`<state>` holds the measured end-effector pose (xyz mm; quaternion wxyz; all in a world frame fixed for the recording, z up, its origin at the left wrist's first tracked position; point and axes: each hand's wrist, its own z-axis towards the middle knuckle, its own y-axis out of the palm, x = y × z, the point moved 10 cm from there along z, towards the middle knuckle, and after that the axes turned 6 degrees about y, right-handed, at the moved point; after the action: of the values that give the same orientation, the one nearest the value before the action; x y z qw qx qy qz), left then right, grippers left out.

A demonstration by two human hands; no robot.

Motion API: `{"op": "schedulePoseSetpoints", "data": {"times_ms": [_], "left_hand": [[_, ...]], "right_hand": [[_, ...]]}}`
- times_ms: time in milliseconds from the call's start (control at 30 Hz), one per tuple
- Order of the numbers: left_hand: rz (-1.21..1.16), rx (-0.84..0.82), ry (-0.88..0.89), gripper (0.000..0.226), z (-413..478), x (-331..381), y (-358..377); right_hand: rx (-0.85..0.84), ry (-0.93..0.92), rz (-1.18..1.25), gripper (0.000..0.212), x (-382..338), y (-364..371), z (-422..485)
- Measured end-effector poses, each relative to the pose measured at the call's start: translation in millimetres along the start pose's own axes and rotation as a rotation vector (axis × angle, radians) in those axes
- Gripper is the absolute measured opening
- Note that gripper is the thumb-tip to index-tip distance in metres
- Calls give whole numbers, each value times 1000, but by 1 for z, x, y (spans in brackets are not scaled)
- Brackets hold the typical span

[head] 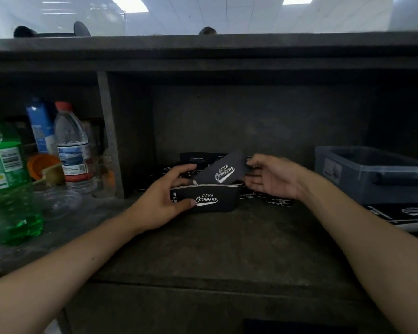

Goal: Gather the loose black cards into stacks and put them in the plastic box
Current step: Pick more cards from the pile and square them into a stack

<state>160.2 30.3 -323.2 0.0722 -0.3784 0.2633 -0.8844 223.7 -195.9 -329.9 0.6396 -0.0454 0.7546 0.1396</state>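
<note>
My left hand (165, 196) grips a stack of black cards (212, 200) with white "Club Camping" lettering, held on edge just above the dark shelf. My right hand (270, 177) pinches a single black card (223, 173) by its right end, tilted, its lower edge at the top of the stack. More loose black cards (279, 201) lie flat on the shelf behind and to the right of the stack, partly hidden by my hands. The grey plastic box (362, 174) stands at the right of the shelf, apart from both hands.
A green soda bottle (7, 179), a clear water bottle (71, 148), a blue bottle (40, 128) and an orange lid (42, 166) crowd the left side beyond a vertical divider (110, 133). A black printed sheet (405, 214) lies in front of the box.
</note>
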Motion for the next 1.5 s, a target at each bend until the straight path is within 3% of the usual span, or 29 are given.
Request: {"op": "schedulePoseSetpoints", "data": {"times_ms": [67,133,200,267,300,333,400,467,667,833,967,1000,1033,1100,1167,1200,1367,1433,1500], "left_hand": [[-36,-2,3,75,0,1,1],[-18,-13,9,70,0,2,1],[19,-31,28,61,0,3,1],[71,-32,37,57,0,3,-1],[100,-25,42,56,1,4,-2],[123,-19,46,55,1,3,-2],[146,-16,44,54,1,2,-2],[145,-25,54,51,1,2,0],[178,-8,66,38,0,5,-2],[163,-19,65,36,0,7,0],[143,-24,52,37,0,5,-1],[138,-24,46,38,-1,5,-1],[137,-20,42,39,-1,4,-2],[135,-9,34,40,0,2,-3],[131,-10,29,39,0,2,-2],[128,-15,29,37,1,1,-2],[113,-23,41,32,1,-1,-2],[110,-10,61,32,1,-1,-2],[111,7,68,35,2,-3,-4]], "right_hand": [[-65,35,-33,18,7,5,-2],[-63,66,-253,34,10,5,-5],[118,-9,-488,40,-3,-11,-8],[531,-116,-754,25,-29,-49,-16],[715,-106,-946,22,-37,-63,-24],[819,-21,-1112,33,-35,-72,-29],[816,221,-1277,64,-16,-82,-29],[783,303,-1304,78,-8,-82,-27],[740,306,-1179,75,-8,-91,-22],[768,276,-1077,85,-5,-101,-17],[818,-11,-893,20,-25,-99,-13],[807,-106,-777,14,-30,-96,-14],[773,-188,-615,22,-33,-92,-15],[617,-278,-259,66,-32,-76,-13],[494,-294,-109,98,-29,-61,-11],[449,-288,-82,100,-27,-54,-10],[349,-206,68,33,-13,-36,-2],[273,-169,115,21,-6,-29,4],[163,-110,-32,19,-1,-13,4]]}}
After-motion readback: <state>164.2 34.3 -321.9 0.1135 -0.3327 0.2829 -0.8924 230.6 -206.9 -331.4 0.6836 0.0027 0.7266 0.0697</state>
